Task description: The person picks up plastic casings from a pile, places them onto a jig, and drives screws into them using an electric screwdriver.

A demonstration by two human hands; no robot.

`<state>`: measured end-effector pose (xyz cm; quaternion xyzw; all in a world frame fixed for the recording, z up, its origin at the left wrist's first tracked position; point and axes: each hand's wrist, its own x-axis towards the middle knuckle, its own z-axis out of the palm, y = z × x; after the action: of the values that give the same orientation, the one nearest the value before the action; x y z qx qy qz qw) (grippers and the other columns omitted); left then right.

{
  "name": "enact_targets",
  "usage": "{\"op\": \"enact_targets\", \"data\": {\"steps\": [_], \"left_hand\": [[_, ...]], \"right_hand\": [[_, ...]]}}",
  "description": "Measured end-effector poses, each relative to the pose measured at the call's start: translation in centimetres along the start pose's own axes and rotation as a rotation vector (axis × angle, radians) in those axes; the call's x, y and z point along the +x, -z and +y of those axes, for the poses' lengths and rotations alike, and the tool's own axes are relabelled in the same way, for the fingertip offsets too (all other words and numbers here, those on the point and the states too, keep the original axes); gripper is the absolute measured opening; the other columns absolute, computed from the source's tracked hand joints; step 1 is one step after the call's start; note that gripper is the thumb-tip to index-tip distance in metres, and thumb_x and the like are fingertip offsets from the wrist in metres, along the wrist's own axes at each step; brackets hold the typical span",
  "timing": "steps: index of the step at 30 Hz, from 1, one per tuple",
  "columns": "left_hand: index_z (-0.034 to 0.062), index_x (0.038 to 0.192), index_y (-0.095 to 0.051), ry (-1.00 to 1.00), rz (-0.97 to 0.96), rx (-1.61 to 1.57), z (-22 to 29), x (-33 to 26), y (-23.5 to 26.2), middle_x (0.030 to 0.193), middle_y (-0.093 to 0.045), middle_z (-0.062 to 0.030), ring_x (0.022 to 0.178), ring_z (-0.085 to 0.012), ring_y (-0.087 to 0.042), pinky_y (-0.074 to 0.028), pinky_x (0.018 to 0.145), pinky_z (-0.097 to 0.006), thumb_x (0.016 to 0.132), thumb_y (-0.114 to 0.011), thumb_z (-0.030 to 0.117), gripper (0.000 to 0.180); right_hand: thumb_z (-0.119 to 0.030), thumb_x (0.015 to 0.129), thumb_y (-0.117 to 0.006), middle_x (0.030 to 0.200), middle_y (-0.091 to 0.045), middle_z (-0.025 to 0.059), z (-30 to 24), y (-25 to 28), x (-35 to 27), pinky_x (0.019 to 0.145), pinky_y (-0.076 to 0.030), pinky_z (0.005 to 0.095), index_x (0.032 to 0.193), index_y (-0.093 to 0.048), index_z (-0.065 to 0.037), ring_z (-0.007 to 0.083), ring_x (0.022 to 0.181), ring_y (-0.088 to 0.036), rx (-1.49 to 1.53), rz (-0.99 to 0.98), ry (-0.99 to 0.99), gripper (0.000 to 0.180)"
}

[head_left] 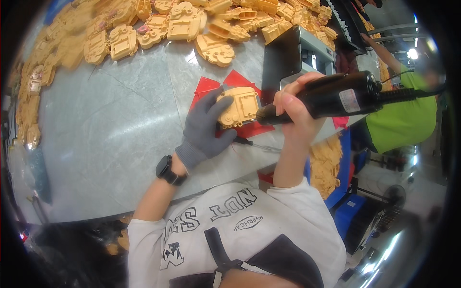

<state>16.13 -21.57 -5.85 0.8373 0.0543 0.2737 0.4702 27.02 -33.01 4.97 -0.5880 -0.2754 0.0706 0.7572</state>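
In the head view, your left hand, in a grey glove, lay with its fingers spread and curled around the tan plastic shell, pressing it down on the red mat on the grey marble table. Your bare right hand was closed around the black electric screwdriver, and its tip touched the right edge of the shell.

The shell looked like a light, stiff moulded part, hollow and a little slippery, so I judge it could turn under the tool if you held it loosely. The best hold seemed to be on its left side and rounded corners, where your gloved fingers already were, away from the tool tip.

Its long axis ran roughly left to right, a little tilted, with the open inner side facing up. The screwdriver lay almost along that same line, pointing left. Many similar tan shells lay heaped at the far edge of the table.
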Motion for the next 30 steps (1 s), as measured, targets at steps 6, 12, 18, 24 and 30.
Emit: {"op": "enact_targets", "data": {"steps": [6, 12, 18, 24, 30], "left_hand": [[0.0089, 0.116, -0.048, -0.001, -0.007, 0.012, -0.1, 0.0, 0.0, 0.122, -0.045, -0.0196, 0.104, -0.0363, -0.049, -0.042, 0.087, -0.041, 0.059, -0.068, 0.014, 0.061], [0.0079, 0.116, -0.048, -0.013, -0.01, -0.019, -0.4, 0.4, 0.2, 0.121, -0.046, -0.0198, 0.104, -0.0364, -0.049, -0.042, 0.087, -0.041, 0.06, -0.07, 0.017, 0.061], [0.0047, 0.116, -0.049, -0.047, 0.011, -0.044, -1.0, 0.1, 0.0, 0.12, -0.047, -0.021, 0.104, -0.0363, -0.049, -0.041, 0.087, -0.04, 0.073, -0.062, 0.021, 0.048], [0.0019, 0.114, -0.053, -0.066, 0.063, -0.013, -1.0, 0.0, 0.0, 0.113, -0.051, -0.0216, 0.102, -0.0339, -0.052, -0.042, 0.086, -0.036, 0.085, -0.049, 0.019, 0.033], [0.0024, 0.113, -0.053, -0.045, 0.066, -0.054, -1.3, 0.2, -0.4, 0.112, -0.052, -0.0201, 0.099, -0.0338, -0.053, -0.042, 0.085, -0.037, 0.085, -0.047, 0.019, 0.033]], "right_hand": [[0.007, 0.066, -0.058, 0.063, -0.051, 0.0059, 0.3, 0.3, 0.3, 0.049, -0.041, 0.0221, 0.095, -0.044, -0.001, 0.0103, 0.051, -0.048, 0.045, -0.051, 0.019, 0.033], [0.008, 0.065, -0.058, 0.063, -0.051, 0.0055, 0.4, 0.1, 0.4, 0.049, -0.042, 0.0222, 0.095, -0.044, -0.001, 0.0105, 0.052, -0.049, 0.044, -0.097, -0.038, 0.034], [0.008, 0.064, -0.06, 0.062, -0.052, 0.0052, 1.2, 0.5, -0.7, 0.05, -0.043, 0.023, 0.098, -0.046, -0.001, 0.0103, 0.052, -0.049, -0.049, -0.111, 0.111, 0.037], [-0.004, 0.07, -0.052, 0.064, -0.046, 0.0049, -3.5, 7.1, -0.2, 0.062, -0.042, 0.0323, 0.107, -0.042, -0.004, 0.0151, 0.053, -0.046, 0.084, 0.225, 0.272, 0.038], [0.005, 0.068, -0.054, 0.062, -0.05, 0.0095, -2.8, 8.6, 3.4, 0.053, -0.042, 0.0299, 0.102, -0.043, 0.005, 0.0163, 0.05, -0.048, -0.046, 0.352, 0.336, 0.036]]}}
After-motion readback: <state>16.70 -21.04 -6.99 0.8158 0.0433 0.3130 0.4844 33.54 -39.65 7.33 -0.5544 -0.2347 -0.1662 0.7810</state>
